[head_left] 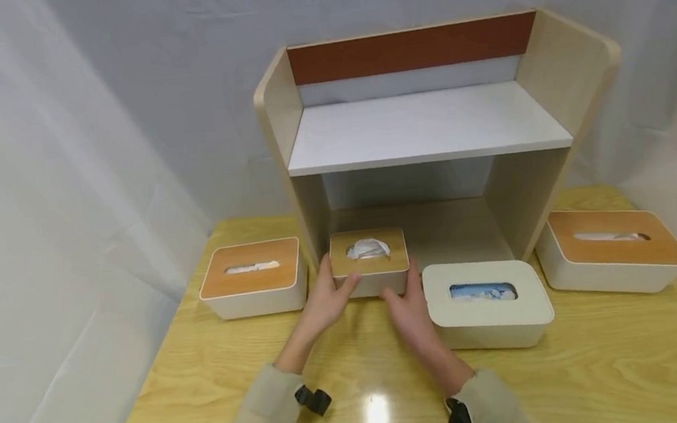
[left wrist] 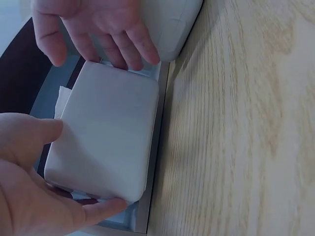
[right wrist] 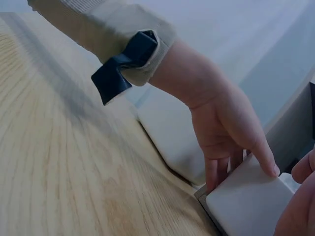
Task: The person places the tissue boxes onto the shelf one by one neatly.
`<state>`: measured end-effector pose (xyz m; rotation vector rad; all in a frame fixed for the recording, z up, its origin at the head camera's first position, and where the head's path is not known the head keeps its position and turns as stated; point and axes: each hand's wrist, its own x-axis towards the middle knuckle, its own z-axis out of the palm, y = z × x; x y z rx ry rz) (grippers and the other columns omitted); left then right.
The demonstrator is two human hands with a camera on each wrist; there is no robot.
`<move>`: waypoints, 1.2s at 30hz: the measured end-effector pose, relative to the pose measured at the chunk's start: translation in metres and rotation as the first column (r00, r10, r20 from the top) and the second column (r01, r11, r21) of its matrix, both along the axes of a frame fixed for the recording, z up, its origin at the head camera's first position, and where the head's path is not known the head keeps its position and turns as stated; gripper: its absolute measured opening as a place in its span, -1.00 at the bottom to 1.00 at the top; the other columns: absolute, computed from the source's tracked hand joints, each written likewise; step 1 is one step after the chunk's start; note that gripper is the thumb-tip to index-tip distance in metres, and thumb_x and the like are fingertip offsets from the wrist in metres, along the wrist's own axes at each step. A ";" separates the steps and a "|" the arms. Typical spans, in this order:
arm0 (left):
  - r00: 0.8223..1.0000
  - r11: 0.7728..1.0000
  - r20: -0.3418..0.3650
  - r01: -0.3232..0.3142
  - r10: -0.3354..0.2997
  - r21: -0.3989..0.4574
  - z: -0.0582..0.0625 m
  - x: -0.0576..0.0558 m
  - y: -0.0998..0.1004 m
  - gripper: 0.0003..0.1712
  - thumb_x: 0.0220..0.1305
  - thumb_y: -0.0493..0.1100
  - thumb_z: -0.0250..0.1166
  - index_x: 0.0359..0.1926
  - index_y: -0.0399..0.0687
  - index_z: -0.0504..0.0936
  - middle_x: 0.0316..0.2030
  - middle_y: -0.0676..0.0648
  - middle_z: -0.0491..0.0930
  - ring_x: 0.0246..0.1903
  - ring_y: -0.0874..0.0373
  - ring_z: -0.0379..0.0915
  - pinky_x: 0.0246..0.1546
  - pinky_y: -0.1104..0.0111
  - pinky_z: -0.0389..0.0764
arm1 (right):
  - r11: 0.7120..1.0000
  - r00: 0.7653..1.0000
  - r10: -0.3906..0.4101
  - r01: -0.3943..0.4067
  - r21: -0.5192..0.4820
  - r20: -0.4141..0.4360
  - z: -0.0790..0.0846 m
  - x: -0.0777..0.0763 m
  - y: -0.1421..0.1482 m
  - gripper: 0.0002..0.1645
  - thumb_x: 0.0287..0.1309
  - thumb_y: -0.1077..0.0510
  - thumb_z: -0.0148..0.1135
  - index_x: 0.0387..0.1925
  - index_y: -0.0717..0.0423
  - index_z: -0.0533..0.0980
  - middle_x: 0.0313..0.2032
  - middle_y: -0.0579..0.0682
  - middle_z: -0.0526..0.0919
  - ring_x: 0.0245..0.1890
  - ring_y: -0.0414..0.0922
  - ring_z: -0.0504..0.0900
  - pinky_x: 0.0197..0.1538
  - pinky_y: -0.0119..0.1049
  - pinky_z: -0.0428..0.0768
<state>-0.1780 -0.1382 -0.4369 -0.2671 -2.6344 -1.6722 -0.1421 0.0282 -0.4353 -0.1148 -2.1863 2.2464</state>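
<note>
A small tissue box [head_left: 372, 284] with a wood-look lid and white tissue in its slot sits at the front left of the shelf unit's lower level. Its pale front face [left wrist: 106, 128] fills the middle of the left wrist view. My left hand [head_left: 325, 300] grips its left end, thumb over the upper front edge and fingers along the side. On the right end, the fairly straight fingers of my right hand [head_left: 409, 309] touch the box. In the left wrist view, the right thumb stands apart from it. The right wrist view shows my left hand [right wrist: 226, 128] at the box [right wrist: 251, 199].
The wooden shelf unit [head_left: 428, 126] stands against a pale curtain. An all-white tissue box [head_left: 491, 336] lies close to my right forearm. Orange-lidded tissue boxes stand left [head_left: 258, 302] and right [head_left: 619, 274] of the unit on the wood-grain table [head_left: 352, 371].
</note>
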 end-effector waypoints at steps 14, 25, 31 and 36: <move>0.991 0.988 -0.050 -0.122 0.127 0.096 -0.003 0.003 0.008 -0.23 0.36 -0.27 0.21 0.39 -0.51 0.01 0.32 -0.53 0.20 0.29 -0.34 0.26 0.30 -0.07 0.35 | 0.997 0.999 -0.017 0.013 0.082 0.045 -0.002 0.002 -0.006 0.12 0.21 0.22 0.09 0.56 0.12 -0.39 0.57 0.16 -0.30 0.55 0.04 -0.28 0.52 0.05 -0.14; 0.994 0.996 -0.072 -0.072 0.076 0.056 -0.008 -0.012 0.009 -0.13 0.30 -0.31 0.20 0.46 -0.48 -0.09 0.31 -0.56 0.23 0.28 -0.36 0.28 0.30 -0.08 0.34 | 0.997 0.998 -0.057 0.058 -0.043 0.038 -0.005 -0.022 -0.011 0.12 0.19 0.31 0.08 0.57 0.07 -0.37 0.57 0.10 -0.28 0.55 -0.02 -0.28 0.53 -0.01 -0.12; 0.995 0.997 -0.065 -0.074 0.074 0.006 -0.007 -0.018 0.011 -0.03 0.25 -0.29 0.23 0.49 -0.47 -0.15 0.38 -0.53 0.14 0.37 -0.29 0.16 0.39 -0.01 0.21 | 0.996 0.997 -0.079 0.080 -0.040 0.026 -0.008 -0.031 -0.011 0.10 0.16 0.32 0.05 0.57 0.12 -0.33 0.57 0.13 -0.24 0.55 0.01 -0.25 0.53 -0.01 -0.13; 0.994 0.997 -0.075 -0.079 0.077 -0.024 -0.008 -0.024 0.013 0.01 0.22 -0.27 0.24 0.49 -0.50 -0.17 0.42 -0.52 0.06 0.41 -0.27 0.09 0.43 0.01 0.14 | 0.994 0.995 -0.091 0.092 -0.063 0.029 -0.008 -0.035 -0.013 0.10 0.15 0.32 0.04 0.58 0.07 -0.33 0.57 0.10 -0.26 0.55 -0.03 -0.26 0.53 -0.05 -0.14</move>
